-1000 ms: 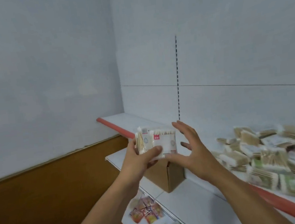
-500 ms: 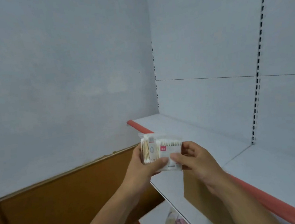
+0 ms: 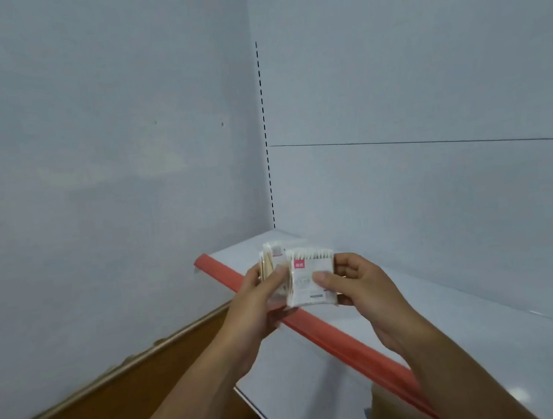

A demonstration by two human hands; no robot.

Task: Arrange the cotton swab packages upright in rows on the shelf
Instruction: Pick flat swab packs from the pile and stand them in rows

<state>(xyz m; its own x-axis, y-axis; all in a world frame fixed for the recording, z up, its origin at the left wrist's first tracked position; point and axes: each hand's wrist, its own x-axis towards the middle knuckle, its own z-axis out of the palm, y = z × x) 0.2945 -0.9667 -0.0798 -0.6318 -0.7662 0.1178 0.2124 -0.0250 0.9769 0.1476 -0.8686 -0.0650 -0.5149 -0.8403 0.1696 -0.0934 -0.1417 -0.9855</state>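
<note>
upright, cotton swab packages point(image 3: 311, 279) in both hands, above shelf point(image 3: 416, 300)

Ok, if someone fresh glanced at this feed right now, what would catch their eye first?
The two hands at centre frame: the left hand grips a small stack of cotton swab packages, while the right hand pinches the front package, held upright. Beneath them the red front edge of the white shelf runs diagonally toward the lower right.
</note>
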